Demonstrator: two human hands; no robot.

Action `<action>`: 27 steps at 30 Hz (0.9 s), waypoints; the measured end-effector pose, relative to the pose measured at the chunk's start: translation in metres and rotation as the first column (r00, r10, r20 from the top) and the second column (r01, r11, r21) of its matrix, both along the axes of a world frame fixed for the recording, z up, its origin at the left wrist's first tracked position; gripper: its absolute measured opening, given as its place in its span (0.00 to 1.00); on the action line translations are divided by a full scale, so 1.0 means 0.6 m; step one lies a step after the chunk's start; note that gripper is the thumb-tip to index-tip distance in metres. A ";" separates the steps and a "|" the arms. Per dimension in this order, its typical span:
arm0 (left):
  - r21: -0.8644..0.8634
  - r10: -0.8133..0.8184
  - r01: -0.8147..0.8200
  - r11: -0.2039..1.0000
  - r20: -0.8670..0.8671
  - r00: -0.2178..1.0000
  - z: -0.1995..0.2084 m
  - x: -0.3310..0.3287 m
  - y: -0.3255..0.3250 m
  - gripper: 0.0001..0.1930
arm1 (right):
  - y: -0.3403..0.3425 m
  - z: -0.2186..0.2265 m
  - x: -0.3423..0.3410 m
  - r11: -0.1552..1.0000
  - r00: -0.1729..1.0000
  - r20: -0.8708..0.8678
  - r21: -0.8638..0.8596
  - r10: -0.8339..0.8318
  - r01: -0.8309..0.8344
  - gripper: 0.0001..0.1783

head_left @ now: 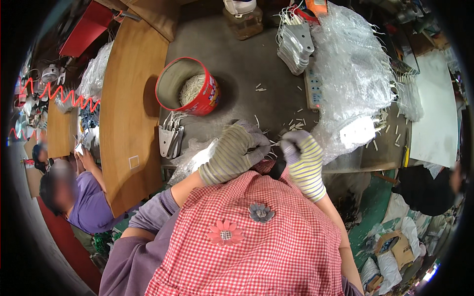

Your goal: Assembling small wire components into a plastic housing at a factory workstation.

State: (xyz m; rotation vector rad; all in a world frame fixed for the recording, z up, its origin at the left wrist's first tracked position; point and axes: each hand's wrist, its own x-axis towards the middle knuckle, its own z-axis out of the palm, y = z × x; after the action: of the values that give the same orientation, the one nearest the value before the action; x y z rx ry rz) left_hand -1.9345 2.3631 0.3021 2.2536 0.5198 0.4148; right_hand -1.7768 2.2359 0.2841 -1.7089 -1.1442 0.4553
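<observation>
My left hand, in a grey-and-yellow striped glove, is closed at the table's near edge with thin white wires at its fingertips. Close to its right, my right hand, gloved in paler stripes, has its fingers pinched together; what they hold is too small to make out. A red bucket with small white tubes inside stands beyond my left hand. Grey metal plates with white wires lie left of that hand, and more metal plates are stacked at the back right.
Bubble-wrapped bundles fill the table's right side, beside a power strip. Loose white tubes lie scattered beyond my right hand. A wooden panel borders the left; past it sits another person in purple. A jar stands at the back.
</observation>
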 end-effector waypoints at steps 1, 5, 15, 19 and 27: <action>0.001 0.007 -0.007 1.000 0.002 1.000 -0.002 0.000 0.000 0.10 | -0.001 -0.002 0.006 0.996 0.994 -0.056 0.005 -0.093 0.093 0.03; -0.019 -0.009 0.010 1.000 0.044 0.999 -0.022 -0.007 0.004 0.09 | -0.006 0.014 0.007 0.997 0.965 -0.257 -0.053 -0.059 0.047 0.05; -0.047 0.036 -0.032 0.998 0.084 0.996 -0.013 0.000 0.000 0.08 | 0.001 0.000 0.006 0.995 0.731 -0.675 -0.049 -0.096 0.085 0.14; -0.028 0.012 -0.011 1.000 0.056 0.998 -0.014 -0.002 0.003 0.08 | -0.004 -0.009 0.010 1.000 0.680 -0.733 -0.008 0.014 -0.029 0.22; -0.034 0.021 -0.018 0.999 0.076 0.997 -0.018 0.000 0.004 0.08 | -0.004 0.012 -0.007 0.999 0.748 -0.664 -0.030 0.001 -0.028 0.19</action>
State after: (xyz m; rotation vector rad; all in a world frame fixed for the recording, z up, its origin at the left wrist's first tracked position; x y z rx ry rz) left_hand -1.9342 2.3658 0.2914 2.1928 0.5062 0.4964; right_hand -1.7808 2.2338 0.2914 -1.3782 -0.6159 1.0104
